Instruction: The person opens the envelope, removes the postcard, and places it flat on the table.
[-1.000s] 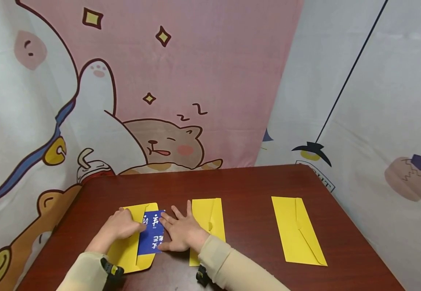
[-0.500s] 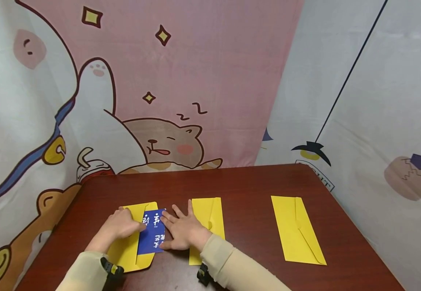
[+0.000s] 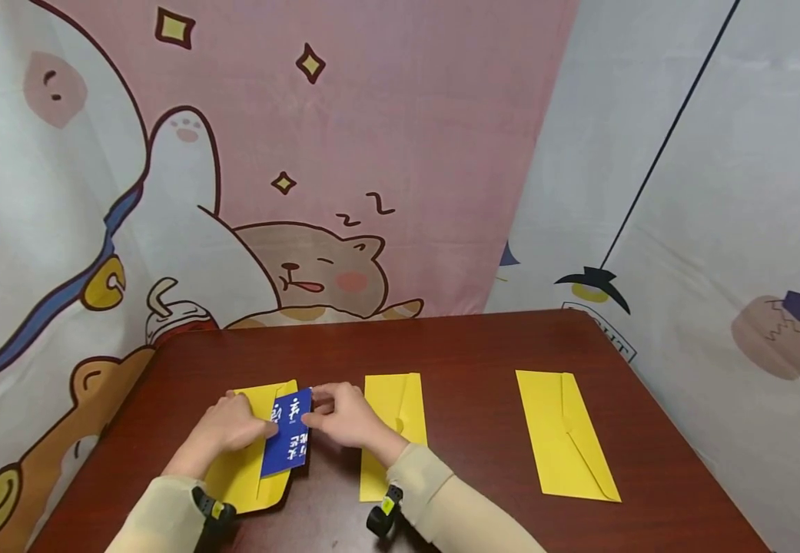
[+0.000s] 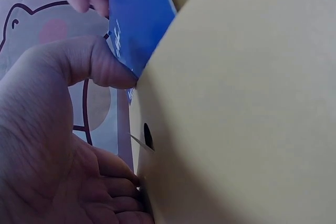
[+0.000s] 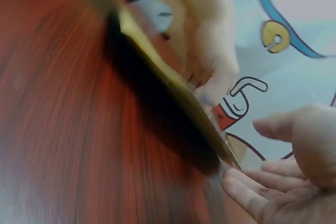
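Observation:
In the head view my left hand [image 3: 225,427] grips the yellow envelope [image 3: 235,482], with the thumb by the blue card [image 3: 287,449] at its opening. White characters mark the card, which juts out rightward and is tilted up. My right hand [image 3: 347,417] is at the card's upper right corner. In the right wrist view its thumb stands apart from the fingers [image 5: 244,190], whose tips are right at the raised edge. Close up in the left wrist view, the left thumb [image 4: 113,69] lies over the card's lower part; the part inside the envelope is hidden.
A second yellow envelope [image 3: 391,392] lies partly behind my right forearm. Farther right on the brown table [image 3: 476,430] is a third yellow envelope [image 3: 565,434]. A cartoon-printed cloth [image 3: 427,153] hangs behind the table's far edge.
My right hand has gone from lying spread beside the card to its upper right corner, with fingers drawn together. The card and the envelope's right side have tilted up; the left hand keeps its hold.

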A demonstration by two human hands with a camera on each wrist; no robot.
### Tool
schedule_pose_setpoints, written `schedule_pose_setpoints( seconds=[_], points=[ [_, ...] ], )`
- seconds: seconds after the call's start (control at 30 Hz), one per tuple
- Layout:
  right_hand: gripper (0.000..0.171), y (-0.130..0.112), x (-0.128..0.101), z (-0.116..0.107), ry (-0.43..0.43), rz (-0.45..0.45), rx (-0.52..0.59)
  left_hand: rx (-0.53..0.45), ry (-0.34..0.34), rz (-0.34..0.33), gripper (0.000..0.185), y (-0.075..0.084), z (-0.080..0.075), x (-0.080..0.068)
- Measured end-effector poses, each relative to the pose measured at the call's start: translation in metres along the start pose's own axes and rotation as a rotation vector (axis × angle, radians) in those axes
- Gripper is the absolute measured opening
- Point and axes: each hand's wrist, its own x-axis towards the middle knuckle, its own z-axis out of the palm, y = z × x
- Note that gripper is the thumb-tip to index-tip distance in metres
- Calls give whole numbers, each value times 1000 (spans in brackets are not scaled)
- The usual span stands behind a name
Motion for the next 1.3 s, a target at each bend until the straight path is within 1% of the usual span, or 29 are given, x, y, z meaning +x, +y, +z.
schedule_pose_setpoints(
  seconds=[0.1,0.23,0.33,0.47,0.6,0.77,0.9,1.1,1.3],
  points=[
    [46,2,2,4,52,124,218,2,-3,-2,91,1,0,0],
    [41,4,3,11,59,255,427,4,-2,-8,95,1,1,0],
    [35,5,3,17,58,309,535,11,-1,-9,98,1,3,1],
    [26,9,2,23,45,340,640,20,1,-8,102,1,5,2],
    [20,12,0,27,35,349,683,26,5,-6,102,1,5,2],
    [19,14,-1,25,44,356,691,26,13,1,96,2,4,2],
    [19,15,-1,20,53,366,672,23,22,5,90,3,4,2],
    [19,15,-2,14,59,386,655,43,26,1,92,3,4,2],
    [21,15,-3,7,62,390,640,34,19,-12,91,2,3,0]
  ],
)
